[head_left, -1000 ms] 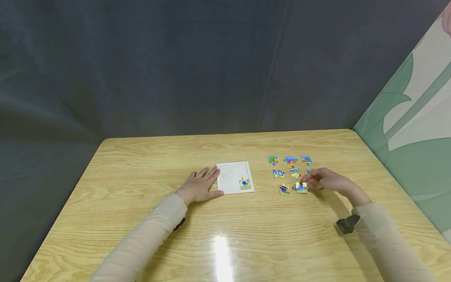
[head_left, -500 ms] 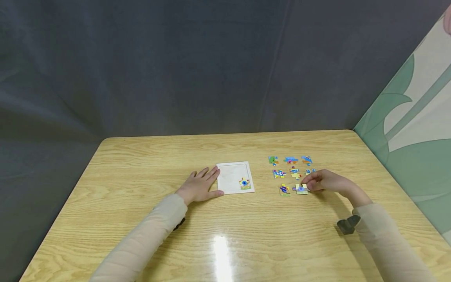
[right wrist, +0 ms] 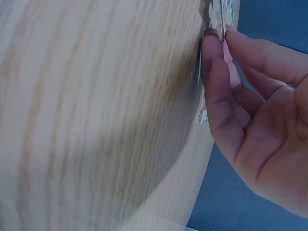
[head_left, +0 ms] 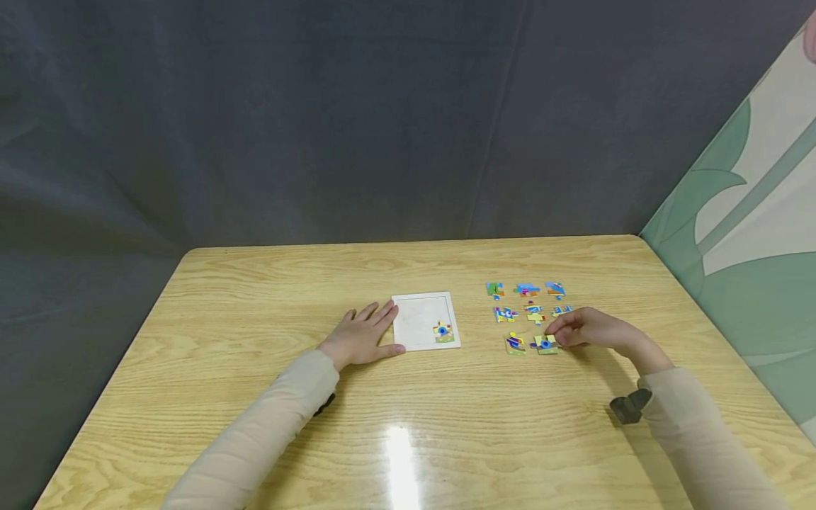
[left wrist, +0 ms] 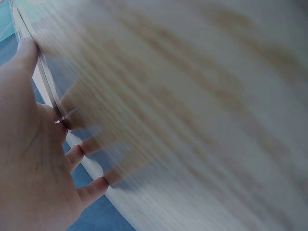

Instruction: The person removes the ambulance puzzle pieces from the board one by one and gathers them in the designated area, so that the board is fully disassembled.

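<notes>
My left hand (head_left: 360, 338) lies spread on the table, its fingertips and thumb touching the left side of a square white puzzle tray (head_left: 454, 320). One jigsaw piece (head_left: 443, 331) with a blue round shape sits in the tray's lower right corner. To the right, my right hand (head_left: 589, 329) pinches another jigsaw piece (head_left: 546, 345), yellow and green with a blue circle, by its right side. The right wrist view shows this piece (right wrist: 221, 21) edge-on between thumb and index finger, close over the table. The fingertips hide part of it.
Several loose jigsaw pieces lie in rows beyond and left of my right hand, among them a green and blue piece (head_left: 494, 290) and a yellow-green piece (head_left: 515, 344). The wooden table (head_left: 306, 283) ends at a dark curtain (head_left: 331, 127); a painted wall (head_left: 758, 234) stands at right.
My right hand and its piece have shifted slightly down and right, and the piece's tilt has changed. A piece at the right of the middle row shows more. My left hand has stayed put.
</notes>
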A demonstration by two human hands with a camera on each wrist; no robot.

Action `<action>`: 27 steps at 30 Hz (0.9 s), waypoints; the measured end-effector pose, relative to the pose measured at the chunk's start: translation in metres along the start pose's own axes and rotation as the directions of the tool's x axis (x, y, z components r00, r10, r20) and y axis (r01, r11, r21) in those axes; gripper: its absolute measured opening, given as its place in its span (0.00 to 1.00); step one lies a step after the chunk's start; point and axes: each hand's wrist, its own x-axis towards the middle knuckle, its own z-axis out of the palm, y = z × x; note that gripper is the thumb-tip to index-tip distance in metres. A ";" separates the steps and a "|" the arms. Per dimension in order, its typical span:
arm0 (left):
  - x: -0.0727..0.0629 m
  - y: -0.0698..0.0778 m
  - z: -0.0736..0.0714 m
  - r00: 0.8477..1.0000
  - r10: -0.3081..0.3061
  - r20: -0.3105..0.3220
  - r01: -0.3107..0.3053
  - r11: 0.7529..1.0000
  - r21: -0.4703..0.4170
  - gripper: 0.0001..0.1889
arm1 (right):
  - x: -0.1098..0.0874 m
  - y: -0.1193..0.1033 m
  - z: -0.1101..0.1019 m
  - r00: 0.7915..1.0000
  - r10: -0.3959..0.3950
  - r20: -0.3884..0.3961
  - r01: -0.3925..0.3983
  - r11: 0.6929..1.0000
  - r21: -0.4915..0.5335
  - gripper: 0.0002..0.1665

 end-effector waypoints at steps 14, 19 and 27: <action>0.001 0.001 0.000 1.000 0.003 0.010 -0.003 1.000 0.001 0.42 | -0.002 -0.001 -0.002 0.996 -0.047 -0.074 0.043 0.997 -0.060 0.20; 0.002 0.000 0.001 1.000 0.002 0.015 -0.002 1.000 0.010 0.43 | 0.003 -0.009 0.001 0.990 -0.044 -0.134 0.040 0.999 -0.026 0.20; 0.003 0.001 0.000 1.000 0.005 0.017 -0.005 1.000 0.008 0.43 | 0.015 -0.035 0.016 0.970 -0.102 -0.220 0.090 0.994 -0.063 0.19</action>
